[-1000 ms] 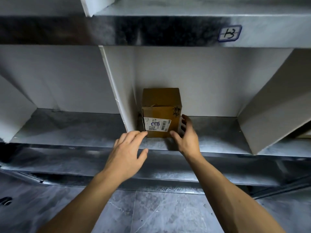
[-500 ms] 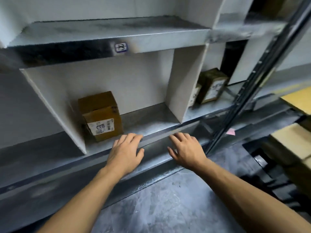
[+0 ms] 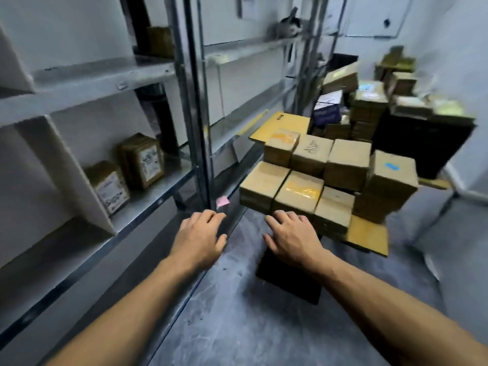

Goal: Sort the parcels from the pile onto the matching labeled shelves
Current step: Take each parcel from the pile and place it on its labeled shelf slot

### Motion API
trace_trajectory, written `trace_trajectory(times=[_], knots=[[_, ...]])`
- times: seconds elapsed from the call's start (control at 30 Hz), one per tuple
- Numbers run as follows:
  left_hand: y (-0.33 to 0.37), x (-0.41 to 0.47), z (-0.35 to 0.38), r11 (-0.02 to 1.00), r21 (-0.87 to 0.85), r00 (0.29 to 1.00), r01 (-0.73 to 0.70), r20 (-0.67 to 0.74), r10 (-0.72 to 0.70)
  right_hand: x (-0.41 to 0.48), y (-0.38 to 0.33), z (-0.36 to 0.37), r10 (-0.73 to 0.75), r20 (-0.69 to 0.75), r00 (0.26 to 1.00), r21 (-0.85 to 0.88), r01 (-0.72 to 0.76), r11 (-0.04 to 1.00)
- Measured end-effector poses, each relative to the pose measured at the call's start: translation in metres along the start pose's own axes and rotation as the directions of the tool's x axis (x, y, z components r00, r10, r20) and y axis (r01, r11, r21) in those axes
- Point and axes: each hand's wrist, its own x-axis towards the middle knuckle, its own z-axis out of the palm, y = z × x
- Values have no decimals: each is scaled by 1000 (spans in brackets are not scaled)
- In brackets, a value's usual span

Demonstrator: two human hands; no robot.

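Both empty, left hand and right hand palm-down with fingers loose and slightly spread; pile of parcels stacked just right of the steel shelf post: small stiff cardboard cubes, probably light, taped tops likely slick, best clasped on opposite side faces.

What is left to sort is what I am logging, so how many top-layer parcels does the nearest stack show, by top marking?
Taped parcels: 2
Handwritten parcel: 1
Blue-marked parcel: 1
Plain parcels: 3
Total: 7. Lower layers are mostly hidden.
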Motion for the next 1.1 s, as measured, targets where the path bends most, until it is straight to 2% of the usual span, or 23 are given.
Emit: trace_trajectory(times=[0.23,0.4,0.63,0.9,1.0,1.1], knots=[[132,86,43,966,-22,966,-258,2,258,-61,144,-1,257,27,966,4,-257,966],[185,124,69,933,-85,934,-349,55,354,-83,199,18,375,74,924,-12,-375,927],[214,176,111,903,-135,887,-408,174,427,-73,224,50,431,112,895,23,-436,899],[221,246,168,896,-125,855,-427,267,444,-21,259,94,511,252,822,82,-544,835],[220,270,187,894,-130,847,-429,287,448,1,269,114,559,314,767,144,-621,771],[219,280,205,888,-129,841,-441,286,459,14,272,134,619,375,690,250,-719,649]])
